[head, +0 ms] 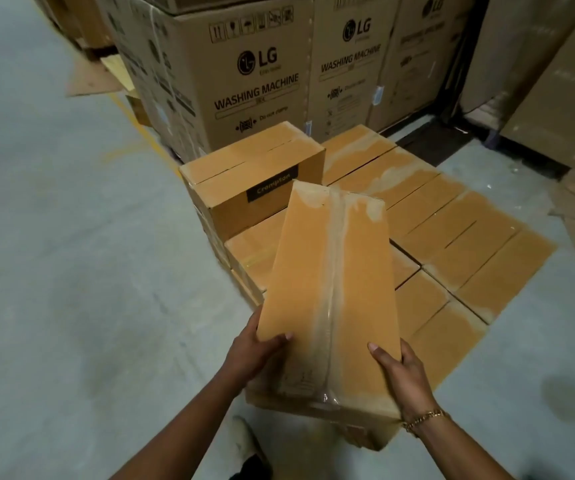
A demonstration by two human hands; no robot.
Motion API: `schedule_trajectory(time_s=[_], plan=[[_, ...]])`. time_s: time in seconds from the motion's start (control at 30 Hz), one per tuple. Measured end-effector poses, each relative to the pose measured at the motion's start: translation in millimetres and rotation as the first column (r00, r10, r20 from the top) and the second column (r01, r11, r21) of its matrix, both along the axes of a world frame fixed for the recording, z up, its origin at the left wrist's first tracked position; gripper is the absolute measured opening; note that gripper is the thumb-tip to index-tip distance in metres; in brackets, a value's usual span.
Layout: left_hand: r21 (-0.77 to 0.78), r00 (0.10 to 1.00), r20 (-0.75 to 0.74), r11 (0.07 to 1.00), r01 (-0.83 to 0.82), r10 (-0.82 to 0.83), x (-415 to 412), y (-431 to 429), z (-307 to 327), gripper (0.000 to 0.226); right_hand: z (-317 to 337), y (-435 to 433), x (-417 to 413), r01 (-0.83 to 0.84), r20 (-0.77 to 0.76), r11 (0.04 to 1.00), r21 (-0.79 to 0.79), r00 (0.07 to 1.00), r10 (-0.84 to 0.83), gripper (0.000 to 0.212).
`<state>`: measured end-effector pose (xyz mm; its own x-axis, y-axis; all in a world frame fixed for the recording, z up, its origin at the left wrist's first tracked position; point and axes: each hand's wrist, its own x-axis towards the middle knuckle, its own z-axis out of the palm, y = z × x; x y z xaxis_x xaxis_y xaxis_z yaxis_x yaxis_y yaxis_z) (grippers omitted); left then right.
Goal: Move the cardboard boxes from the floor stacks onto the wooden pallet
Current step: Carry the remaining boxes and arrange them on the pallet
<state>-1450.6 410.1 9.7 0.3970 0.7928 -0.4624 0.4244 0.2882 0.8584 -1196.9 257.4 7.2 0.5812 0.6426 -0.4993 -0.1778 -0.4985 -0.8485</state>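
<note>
Boxes (pixel 452 230) are lying packed edge to edge in a level layer on the floor (pixel 54 237), in front of tall washing machine cartons (pixel 244 81). The pallet is not showing, so I cannot tell whether it is sitting beneath them. One labelled box (pixel 254 168) is already sitting on top at the layer's far left corner. The person is holding another long box (pixel 327 271) in the air, tilted, with its far end hanging over the layer just beside the labelled one. The left hand (pixel 254 351) is gripping its near left edge and the right hand (pixel 400 372) its near right edge, thumbs on top, hands apart. By my judgement the level layer is looking full and the upper row is only beginning. The floor stacks are lying out of view, so how many boxes are waiting is unknown.
</note>
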Motion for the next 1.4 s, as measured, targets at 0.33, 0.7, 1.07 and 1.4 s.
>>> schedule_trajectory(time_s=[0.33, 0.7, 1.07, 1.4], plan=[[-0.102, 0.974, -0.036, 0.970, 0.220, -0.225, -50.8, 178.4, 2.7, 0.099, -36.8, 125.5, -81.9, 0.189, -0.022, 0.981, -0.034, 0.982, -0.190, 0.101], [-0.178, 0.945, 0.006, 0.930, 0.323, -0.327, -35.8, 337.2, -30.5, 0.085, -61.4, 254.7, -104.6, 0.355, -0.096, 0.935, 0.026, 0.932, -0.351, 0.085], [-0.237, 0.863, 0.022, 0.836, 0.495, -0.505, -23.9, 461.0, -51.9, 0.096, -75.4, 349.4, -143.5, 0.528, -0.092, 0.848, -0.047, 0.843, -0.530, 0.084], [-0.169, 0.794, -0.155, 0.808, 0.565, -0.588, -34.6, 523.3, -86.8, 0.073, -99.5, 422.6, -185.8, 0.593, -0.007, 0.774, -0.221, 0.793, -0.610, 0.055]])
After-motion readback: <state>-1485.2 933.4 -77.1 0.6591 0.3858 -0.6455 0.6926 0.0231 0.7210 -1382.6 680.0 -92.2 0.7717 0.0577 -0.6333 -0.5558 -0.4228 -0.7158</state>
